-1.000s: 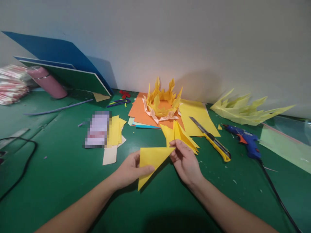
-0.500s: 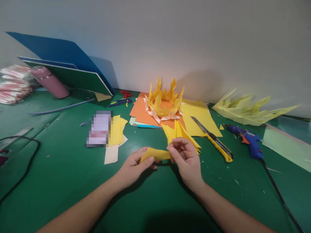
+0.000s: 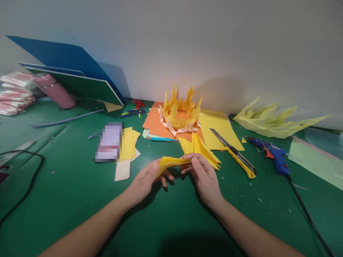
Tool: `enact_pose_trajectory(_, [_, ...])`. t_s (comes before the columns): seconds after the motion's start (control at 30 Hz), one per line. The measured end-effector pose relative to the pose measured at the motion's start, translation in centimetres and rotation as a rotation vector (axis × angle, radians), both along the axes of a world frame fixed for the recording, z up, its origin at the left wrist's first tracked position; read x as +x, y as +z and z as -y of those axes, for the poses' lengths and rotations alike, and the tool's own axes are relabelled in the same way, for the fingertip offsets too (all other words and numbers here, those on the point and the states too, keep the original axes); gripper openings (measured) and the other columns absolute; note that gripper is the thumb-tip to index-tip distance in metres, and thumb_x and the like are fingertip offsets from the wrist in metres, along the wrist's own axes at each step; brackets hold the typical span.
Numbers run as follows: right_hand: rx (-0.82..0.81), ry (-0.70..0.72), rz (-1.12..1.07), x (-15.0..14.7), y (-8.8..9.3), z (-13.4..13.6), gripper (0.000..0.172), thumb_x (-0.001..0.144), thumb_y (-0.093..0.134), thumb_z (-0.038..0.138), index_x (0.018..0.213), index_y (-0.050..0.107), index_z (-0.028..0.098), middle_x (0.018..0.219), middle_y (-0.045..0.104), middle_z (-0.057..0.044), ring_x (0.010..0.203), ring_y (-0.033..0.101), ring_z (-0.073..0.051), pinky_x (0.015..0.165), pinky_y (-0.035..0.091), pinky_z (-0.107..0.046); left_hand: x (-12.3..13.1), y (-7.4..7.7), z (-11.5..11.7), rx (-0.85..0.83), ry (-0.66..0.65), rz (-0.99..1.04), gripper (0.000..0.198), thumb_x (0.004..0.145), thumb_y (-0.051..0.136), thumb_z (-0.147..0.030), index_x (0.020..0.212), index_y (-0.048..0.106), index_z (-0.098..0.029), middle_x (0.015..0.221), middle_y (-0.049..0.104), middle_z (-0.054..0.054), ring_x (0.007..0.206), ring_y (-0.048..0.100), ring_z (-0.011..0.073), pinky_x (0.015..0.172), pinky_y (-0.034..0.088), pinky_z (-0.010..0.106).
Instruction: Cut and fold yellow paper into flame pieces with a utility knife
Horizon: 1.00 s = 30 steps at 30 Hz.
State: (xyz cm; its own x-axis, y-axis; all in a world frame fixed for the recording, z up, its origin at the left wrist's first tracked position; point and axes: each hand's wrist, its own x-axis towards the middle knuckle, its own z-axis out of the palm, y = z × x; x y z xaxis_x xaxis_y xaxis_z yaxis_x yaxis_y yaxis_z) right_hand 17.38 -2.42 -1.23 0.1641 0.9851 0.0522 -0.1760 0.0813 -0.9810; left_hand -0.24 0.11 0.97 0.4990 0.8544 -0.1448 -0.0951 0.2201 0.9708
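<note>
A folded piece of yellow paper (image 3: 173, 161) is held between my two hands above the green table. My left hand (image 3: 148, 176) grips its left end, with the lower fingers loosely spread beneath. At the right end, my right hand (image 3: 202, 176) pinches the paper between thumb and fingers. Just beyond my right hand lie several folded yellow paper pieces (image 3: 197, 146). Behind them a crown-like ring of pointed yellow paper (image 3: 182, 110), with pale pink folded pieces at its base, sits on orange paper (image 3: 152, 119).
A yellow box cutter (image 3: 238, 159) and a blue glue gun (image 3: 276, 155) with a cord lie at right. Behind them is a pale yellow spiky paper form (image 3: 278, 119). Left are a blurred phone (image 3: 109, 142), yellow slips (image 3: 129, 142), a pink bottle (image 3: 55, 91) and leaning boards (image 3: 88, 87).
The yellow paper has tilted in my hands, so its left end is raised and it looks narrower. My left fingers have spread beneath it.
</note>
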Motion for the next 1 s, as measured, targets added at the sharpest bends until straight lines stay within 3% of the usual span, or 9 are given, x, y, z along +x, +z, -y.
enact_pose_trajectory(0.2, [-0.021,0.000,0.041,-0.12,0.01,-0.11,0.022,0.081,0.061,0.042,0.091,0.060,0.023,0.087,0.065,-0.002,0.065,0.059,-0.013,0.064,0.053,-0.029,-0.19,-0.47,-0.21,0.019,0.036,-0.019,0.051,0.082,0.056,-0.058,0.113,0.063,-0.018,0.086,0.068,0.009,0.074,0.062,0.0190,0.061,0.049,0.027])
enact_pose_trajectory(0.4, [0.036,0.013,0.076,-0.07,-0.20,-0.22,0.024,0.074,0.059,0.025,0.098,0.057,0.025,0.095,0.066,-0.004,0.092,0.061,-0.019,0.070,0.050,-0.030,-0.41,-0.34,-0.23,0.123,0.065,-0.127,0.056,0.080,0.052,-0.064,0.108,0.066,-0.018,0.095,0.068,0.009,0.061,0.057,0.0137,0.057,0.048,0.026])
enact_pose_trajectory(0.53, [0.068,0.025,0.144,-0.04,-0.42,-0.22,0.027,0.072,0.055,0.019,0.098,0.057,0.025,0.090,0.066,-0.002,0.087,0.062,-0.018,0.073,0.049,-0.031,-0.67,-0.74,-0.21,0.179,0.078,-0.180,0.054,0.080,0.052,-0.065,0.107,0.067,-0.020,0.103,0.069,0.011,0.065,0.059,0.0161,0.056,0.047,0.025])
enact_pose_trajectory(0.6, [0.076,0.024,0.174,-0.13,-0.50,-0.20,0.025,0.072,0.055,0.019,0.096,0.058,0.024,0.087,0.066,-0.002,0.085,0.063,-0.018,0.071,0.049,-0.030,-0.73,-0.91,-0.35,0.214,0.118,-0.227,0.054,0.078,0.053,-0.066,0.103,0.068,-0.020,0.099,0.070,0.010,0.069,0.061,0.0183,0.056,0.046,0.025])
enact_pose_trajectory(0.77, [0.071,0.001,0.255,-0.47,-0.69,-0.16,0.019,0.072,0.058,0.022,0.091,0.061,0.023,0.086,0.065,-0.004,0.081,0.062,-0.018,0.067,0.050,-0.029,-0.73,-0.86,-0.71,0.322,0.250,-0.278,0.048,0.075,0.058,-0.064,0.086,0.070,-0.020,0.086,0.071,0.007,0.082,0.062,0.0227,0.074,0.047,0.030])
enact_pose_trajectory(0.9, [0.101,0.007,0.291,-0.51,-0.66,-0.08,0.025,0.072,0.058,0.018,0.096,0.063,0.023,0.087,0.066,-0.003,0.081,0.062,-0.018,0.071,0.052,-0.031,-0.81,-0.67,-0.56,0.363,0.235,-0.244,0.050,0.072,0.060,-0.067,0.085,0.070,-0.020,0.079,0.069,0.006,0.069,0.059,0.0191,0.064,0.046,0.028])
enact_pose_trajectory(1.0, [0.206,-0.069,0.339,-0.33,-0.41,0.09,0.021,0.073,0.057,0.013,0.088,0.064,0.024,0.083,0.066,-0.002,0.080,0.062,-0.018,0.073,0.051,-0.032,-0.81,-0.48,-0.46,0.407,0.266,-0.215,0.055,0.075,0.053,-0.071,0.085,0.070,-0.019,0.083,0.069,0.008,0.071,0.059,0.0195,0.066,0.046,0.030])
